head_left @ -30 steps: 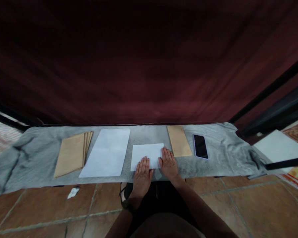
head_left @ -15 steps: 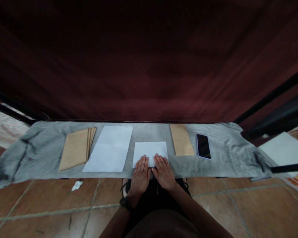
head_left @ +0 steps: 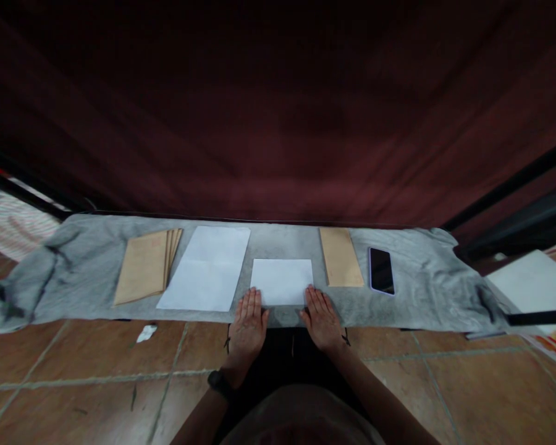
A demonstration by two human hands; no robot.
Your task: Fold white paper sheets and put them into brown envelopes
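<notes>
A small white rectangle of paper (head_left: 282, 281), which looks folded, lies flat on the grey cloth (head_left: 287, 241) in front of me. My left hand (head_left: 250, 324) rests palm down at its near left corner, fingers stretched out. At the near right corner my right hand (head_left: 322, 316) lies the same way, fingertips on or beside the edge. To the left is a larger white sheet of paper (head_left: 206, 269). Right of the small paper lies a narrow brown envelope (head_left: 341, 256).
Several overlapping brown envelopes (head_left: 141, 266) lie at the left. A phone (head_left: 381, 271) with a dark screen lies right of the single envelope. Behind the cloth hangs a dark red curtain (head_left: 278, 154). A crumpled white scrap (head_left: 146, 333) is on the tiled floor (head_left: 106, 352).
My hands have slid apart, from the middle of the small paper's near side outward to its two near corners. The view has shifted slightly.
</notes>
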